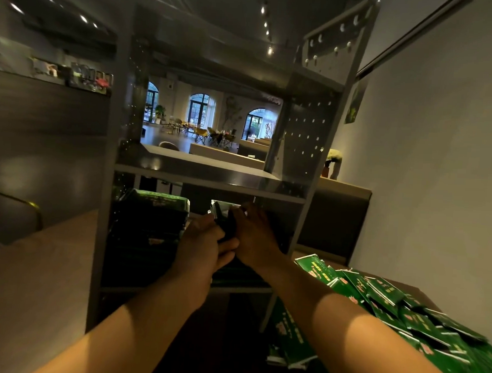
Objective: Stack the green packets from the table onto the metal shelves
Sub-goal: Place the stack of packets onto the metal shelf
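Step in hand: placing. Left hand (200,246) and right hand (252,238) meet inside the lower bay of the metal shelves (211,178), both in a closed grip round one bundle of green packets (222,210); packets in it too dark to count

One stack (151,227) already stands in the bay's left half; shelf above bare

Loose heap (403,314) on bench (29,274), near right: many, uncountable

Next, by my reading: set bundle down beside stack, square edges, release, return to heap
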Tool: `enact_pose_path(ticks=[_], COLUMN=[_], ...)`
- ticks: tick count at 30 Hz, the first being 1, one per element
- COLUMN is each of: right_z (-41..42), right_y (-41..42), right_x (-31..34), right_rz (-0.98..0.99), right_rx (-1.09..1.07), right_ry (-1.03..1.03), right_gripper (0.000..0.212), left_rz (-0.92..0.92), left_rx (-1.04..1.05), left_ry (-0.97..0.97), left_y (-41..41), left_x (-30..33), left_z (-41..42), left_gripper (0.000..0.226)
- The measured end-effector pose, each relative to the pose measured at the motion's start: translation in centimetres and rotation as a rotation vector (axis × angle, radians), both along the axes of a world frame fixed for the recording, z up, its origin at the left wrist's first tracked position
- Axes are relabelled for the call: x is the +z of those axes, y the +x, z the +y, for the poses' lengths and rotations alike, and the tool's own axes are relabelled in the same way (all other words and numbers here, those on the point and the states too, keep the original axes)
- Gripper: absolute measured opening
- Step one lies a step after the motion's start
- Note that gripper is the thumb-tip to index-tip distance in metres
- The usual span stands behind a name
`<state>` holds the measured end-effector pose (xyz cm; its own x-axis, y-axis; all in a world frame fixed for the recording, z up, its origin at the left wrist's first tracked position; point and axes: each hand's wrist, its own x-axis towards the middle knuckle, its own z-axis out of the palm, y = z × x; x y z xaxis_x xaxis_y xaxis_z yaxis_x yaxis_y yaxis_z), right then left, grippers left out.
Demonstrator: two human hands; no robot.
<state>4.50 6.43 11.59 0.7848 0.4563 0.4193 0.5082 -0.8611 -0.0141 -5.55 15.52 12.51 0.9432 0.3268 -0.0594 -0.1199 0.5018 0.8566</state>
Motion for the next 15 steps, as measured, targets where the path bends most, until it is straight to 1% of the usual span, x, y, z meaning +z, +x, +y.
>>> enact_pose_path(ticks=[3,7,12,15], right_z=[0.1,0.2,-1.4,-3.5], right_y=[-0.1,-0.6,-4.9,-8.4], right_x=[-0.3,0.2,1.0,0.7], right_rz=[0.017,0.052,-0.003,0.051], right_rx=[-0.012,-0.045,0.059,0.136], right_ry=[-0.014,0.067,0.149,0.201], right_gripper=[0.058,0.07,0.063,0.055], left_rz=[-0.003,-0.007,-0.036,-0.054], left_rx=[0.001,0.026,0.046,0.019], left_ry=[0.034,0.114,0.204,0.231], left_y=[0.0,0.0,-0.9,-1.9], left_x=[-0.1,0.1,-0.2,-1.1], left_z=[0.0,-0.1,-0.7,-2.4], left_gripper=[0.034,0.03,0.023,0.024])
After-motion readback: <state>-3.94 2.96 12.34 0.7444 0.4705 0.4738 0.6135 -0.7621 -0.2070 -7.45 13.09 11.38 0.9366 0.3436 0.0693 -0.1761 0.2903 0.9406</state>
